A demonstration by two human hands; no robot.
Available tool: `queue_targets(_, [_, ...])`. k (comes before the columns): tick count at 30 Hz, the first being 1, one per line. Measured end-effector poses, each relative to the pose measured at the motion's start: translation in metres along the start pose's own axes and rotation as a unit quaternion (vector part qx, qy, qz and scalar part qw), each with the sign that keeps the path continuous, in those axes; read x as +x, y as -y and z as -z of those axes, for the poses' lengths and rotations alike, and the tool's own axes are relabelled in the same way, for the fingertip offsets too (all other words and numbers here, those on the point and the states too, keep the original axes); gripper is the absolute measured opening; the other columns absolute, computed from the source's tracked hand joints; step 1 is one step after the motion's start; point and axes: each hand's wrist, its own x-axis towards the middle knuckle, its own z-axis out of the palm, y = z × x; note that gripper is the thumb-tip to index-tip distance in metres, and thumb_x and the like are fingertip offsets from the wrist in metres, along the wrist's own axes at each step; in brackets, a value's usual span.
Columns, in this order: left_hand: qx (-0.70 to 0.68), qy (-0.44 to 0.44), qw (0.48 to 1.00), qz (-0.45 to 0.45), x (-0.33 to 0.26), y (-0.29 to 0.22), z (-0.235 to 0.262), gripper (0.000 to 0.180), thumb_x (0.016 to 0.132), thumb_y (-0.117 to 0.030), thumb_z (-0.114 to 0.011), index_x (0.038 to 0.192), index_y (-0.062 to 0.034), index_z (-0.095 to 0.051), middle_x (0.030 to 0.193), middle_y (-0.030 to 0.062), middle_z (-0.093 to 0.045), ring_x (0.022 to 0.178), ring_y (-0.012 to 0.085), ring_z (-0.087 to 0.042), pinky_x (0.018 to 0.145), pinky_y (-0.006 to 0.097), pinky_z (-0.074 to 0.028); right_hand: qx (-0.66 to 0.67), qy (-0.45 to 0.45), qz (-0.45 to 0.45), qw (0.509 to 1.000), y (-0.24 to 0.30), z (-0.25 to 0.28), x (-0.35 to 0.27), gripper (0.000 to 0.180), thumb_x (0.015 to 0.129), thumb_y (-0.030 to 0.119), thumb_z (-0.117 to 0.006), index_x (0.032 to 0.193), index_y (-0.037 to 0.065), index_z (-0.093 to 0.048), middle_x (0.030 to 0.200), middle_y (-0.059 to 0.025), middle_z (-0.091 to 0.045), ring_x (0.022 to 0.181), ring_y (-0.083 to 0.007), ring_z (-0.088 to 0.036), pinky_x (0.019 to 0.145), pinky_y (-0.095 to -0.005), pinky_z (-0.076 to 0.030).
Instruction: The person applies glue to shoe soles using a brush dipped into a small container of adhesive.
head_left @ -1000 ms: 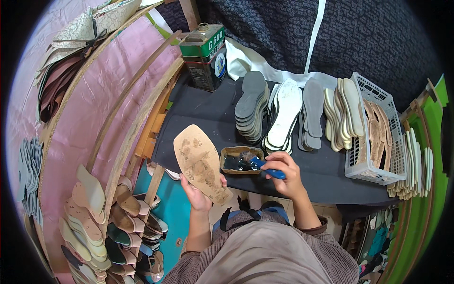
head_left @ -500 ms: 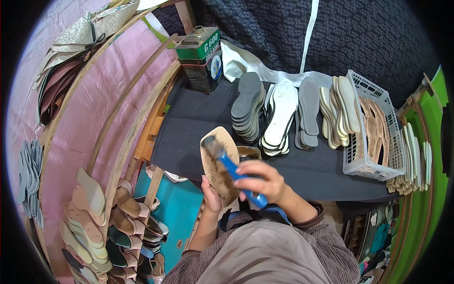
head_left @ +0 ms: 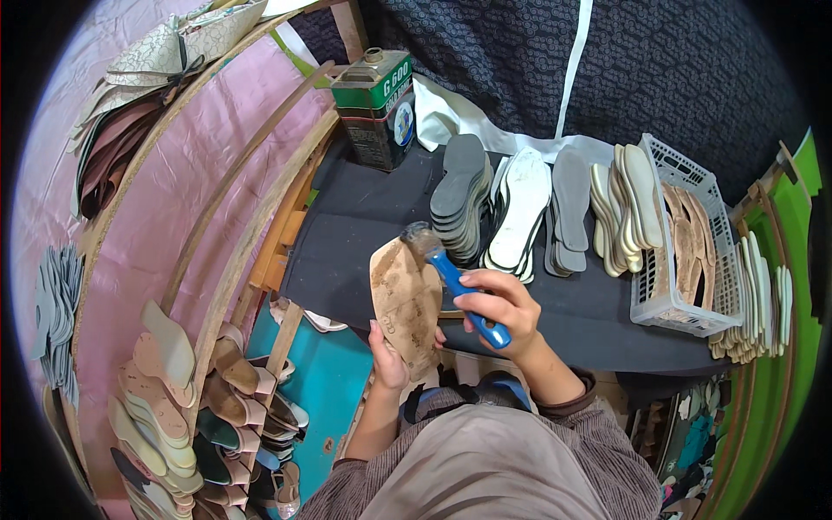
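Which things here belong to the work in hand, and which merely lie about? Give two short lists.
In use:
tan insole, held in the left hand
blue-handled brush, gripped by the right hand, bristles at the insole's top

Lying about:
green can
grey sole stack
white basket
shoes on the left rack

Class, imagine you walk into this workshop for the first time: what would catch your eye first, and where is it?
At the centre, the left hand holds up a tan insole while the right hand presses a blue-handled brush to its top end. Behind them, stacks of grey and white soles line the dark table, with a white basket of insoles to the right. A green tin can stands at the table's far left.
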Motion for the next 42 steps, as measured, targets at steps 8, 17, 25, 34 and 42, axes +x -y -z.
queue_targets(8, [0.003, -0.113, 0.994, -0.013, 0.001, -0.008, -0.015, 0.077, 0.088, -0.063, -0.012, 0.120, -0.0012, -0.047, 0.087, 0.0144, -0.062, 0.076, 0.0233, -0.060, 0.069, 0.034, -0.048, 0.112, 0.090, 0.061, 0.988, -0.003, 0.005, -0.006, 0.030, 0.063, 0.004, -0.071, 0.092, 0.003, -0.065, 0.100, -0.0158, -0.059, 0.084, -0.0304, -0.063, 0.071, -0.0351, -0.053])
queue_targets(17, [0.016, -0.150, 0.988, -0.027, 0.003, -0.005, -0.016, 0.077, 0.088, -0.063, -0.012, 0.120, -0.0014, -0.046, 0.090, 0.0147, -0.061, 0.076, 0.0235, -0.060, 0.067, 0.034, -0.049, 0.109, 0.186, 0.166, 0.962, 0.007, 0.002, -0.006, 0.029, 0.062, 0.006, -0.073, 0.090, 0.004, -0.065, 0.098, -0.0150, -0.059, 0.083, -0.0278, -0.063, 0.069, -0.0328, -0.053])
queue_targets(25, [-0.055, -0.198, 0.978, -0.041, 0.004, 0.003, -0.009, 0.068, 0.092, -0.055, -0.016, 0.128, -0.0030, -0.041, 0.112, 0.0138, -0.058, 0.095, 0.0250, -0.059, 0.083, 0.037, -0.048, 0.157, 0.174, 0.106, 0.966, 0.012, 0.000, -0.004, 0.022, 0.068, 0.005, -0.067, 0.089, 0.002, -0.065, 0.098, -0.0161, -0.060, 0.086, -0.0299, -0.063, 0.074, -0.0359, -0.053])
queue_targets(34, [-0.041, -0.141, 0.988, -0.048, 0.001, 0.013, 0.003, 0.061, 0.095, -0.049, -0.017, 0.128, -0.0041, -0.042, 0.122, 0.0106, -0.054, 0.111, 0.0227, -0.053, 0.095, 0.037, -0.041, 0.143, 0.141, 0.075, 0.977, 0.002, 0.000, -0.007, 0.024, 0.068, 0.006, -0.069, 0.091, 0.002, -0.064, 0.101, -0.0159, -0.059, 0.084, -0.0314, -0.062, 0.071, -0.0360, -0.053])
queue_targets(42, [-0.025, -0.021, 0.999, -0.019, 0.004, 0.001, -0.009, 0.074, 0.090, -0.059, -0.012, 0.121, -0.0007, -0.046, 0.092, 0.0145, -0.060, 0.078, 0.0236, -0.059, 0.071, 0.035, -0.048, 0.004, 0.046, 0.038, 0.998, -0.012, 0.014, -0.008, 0.030, 0.061, 0.005, -0.073, 0.090, 0.003, -0.065, 0.096, -0.0146, -0.060, 0.081, -0.0288, -0.063, 0.068, -0.0355, -0.053])
